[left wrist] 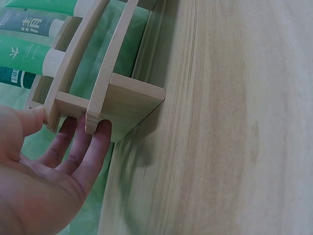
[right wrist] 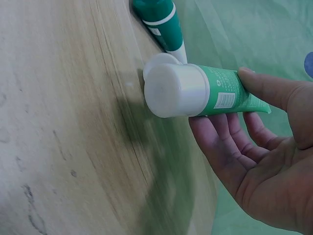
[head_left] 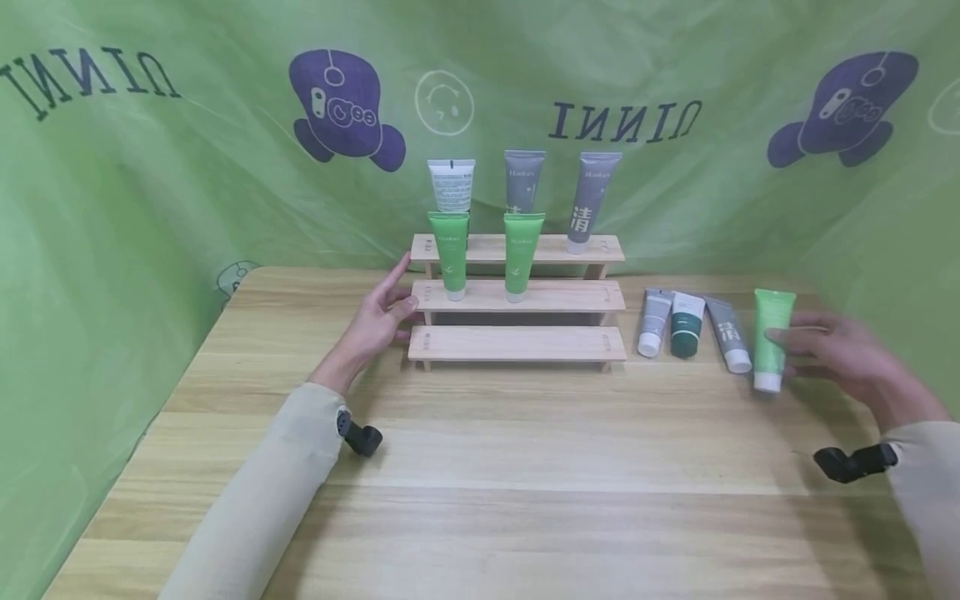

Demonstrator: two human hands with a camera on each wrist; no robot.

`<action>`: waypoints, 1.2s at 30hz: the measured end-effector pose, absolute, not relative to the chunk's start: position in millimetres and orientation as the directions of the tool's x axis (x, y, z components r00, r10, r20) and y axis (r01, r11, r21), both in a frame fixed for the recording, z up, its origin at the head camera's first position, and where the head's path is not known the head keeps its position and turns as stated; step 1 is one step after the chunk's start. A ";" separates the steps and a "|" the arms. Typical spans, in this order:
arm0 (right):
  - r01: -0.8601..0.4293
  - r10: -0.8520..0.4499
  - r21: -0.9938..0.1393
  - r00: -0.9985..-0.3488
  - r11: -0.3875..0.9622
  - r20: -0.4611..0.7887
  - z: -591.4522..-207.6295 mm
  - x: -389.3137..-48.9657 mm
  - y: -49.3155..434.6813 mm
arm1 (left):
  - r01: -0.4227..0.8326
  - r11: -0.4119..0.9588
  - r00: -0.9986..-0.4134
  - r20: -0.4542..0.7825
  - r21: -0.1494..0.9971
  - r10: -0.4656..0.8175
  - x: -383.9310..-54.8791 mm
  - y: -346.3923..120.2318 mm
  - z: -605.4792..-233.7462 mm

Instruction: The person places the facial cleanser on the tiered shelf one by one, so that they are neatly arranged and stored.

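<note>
Wooden shelves (head_left: 517, 342) are gripped at their left end by the outstretched left hand (head_left: 381, 315); the right hand (head_left: 846, 354) pinches a green tube (head_left: 770, 333) between thumb and fingers, seemingly just above the table (head_left: 525, 467).

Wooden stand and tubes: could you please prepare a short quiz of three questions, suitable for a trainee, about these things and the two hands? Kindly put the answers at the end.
1. Count: how many tubes stand on the middle tier of the wooden stand?

2. Choose: what does the right hand hold?
A) Nothing
B) A bright green tube with a white cap
C) The wooden stand

3. True or false: the fingers of the left hand touch the left end of the wooden stand.

Key: 1. Two, both green. 2. B. 3. True.
</note>
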State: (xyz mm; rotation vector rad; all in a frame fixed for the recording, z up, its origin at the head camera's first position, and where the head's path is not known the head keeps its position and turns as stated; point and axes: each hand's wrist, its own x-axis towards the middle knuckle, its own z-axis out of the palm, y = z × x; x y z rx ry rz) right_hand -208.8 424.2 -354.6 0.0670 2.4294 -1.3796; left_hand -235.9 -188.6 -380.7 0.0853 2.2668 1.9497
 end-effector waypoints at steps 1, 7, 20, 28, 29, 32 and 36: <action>0.206 -0.128 -0.828 -0.941 0.522 -0.315 -354.8 -208.1 423.1 | -0.053 0.154 -0.987 -0.075 0.987 0.139 -235.9 -188.8 -380.3; 0.186 -0.111 -0.835 -0.953 0.517 -0.281 -352.9 -201.9 413.0 | -0.057 0.152 -0.987 -0.079 0.987 0.140 -235.5 -188.5 -379.4; 0.049 -0.112 -0.819 -0.984 0.572 -0.138 -342.2 -190.9 365.9 | -0.046 0.156 -0.988 -0.068 0.987 0.137 -235.4 -187.5 -379.2; 0.001 -0.127 -0.842 -0.989 0.539 -0.082 -336.3 -190.0 339.9 | -0.041 0.166 -0.989 -0.064 0.985 0.136 -235.8 -188.0 -380.8; -0.005 -0.128 -0.846 -0.989 0.533 -0.075 -335.6 -190.0 336.5 | -0.042 0.164 -0.989 -0.065 0.986 0.135 -235.5 -188.1 -380.7; 0.000 -0.121 -0.859 -0.990 0.512 -0.072 -333.8 -189.1 327.3 | -0.045 0.158 -0.989 -0.066 0.986 0.131 -235.6 -188.3 -380.8; -0.006 -0.118 -0.872 -0.991 0.490 -0.059 -332.7 -188.8 315.8 | -0.054 0.171 -0.989 -0.077 0.984 0.130 -235.4 -187.7 -380.7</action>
